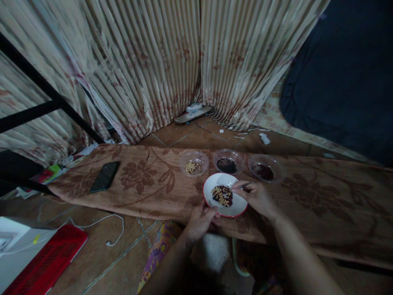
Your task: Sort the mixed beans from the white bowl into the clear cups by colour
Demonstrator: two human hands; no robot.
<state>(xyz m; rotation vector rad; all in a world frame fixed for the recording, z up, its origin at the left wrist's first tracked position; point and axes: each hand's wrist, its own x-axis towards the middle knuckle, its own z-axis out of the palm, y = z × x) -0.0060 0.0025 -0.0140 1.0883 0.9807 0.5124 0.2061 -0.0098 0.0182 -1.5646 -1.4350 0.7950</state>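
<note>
Though cups (229,154) at eleven-to-two o'clock hold beans (190,167), a mixed heap (223,196) remains—left fingers (211,212) gripping its bowl (218,178), right fingers (240,190) pinching a dark tool (246,184).

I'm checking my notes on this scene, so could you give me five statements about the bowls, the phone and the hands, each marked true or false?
1. The left hand holds the white bowl at its rim. True.
2. The white bowl is empty. False: a mix of pale and dark beans lies in it.
3. Three transparent bowls stand in a row beyond the white bowl. True.
4. The phone lies to the right of the bowls. False: the phone lies to their left, on the patterned cloth.
5. The right hand holds a slim dark object over the white bowl. True.
</note>
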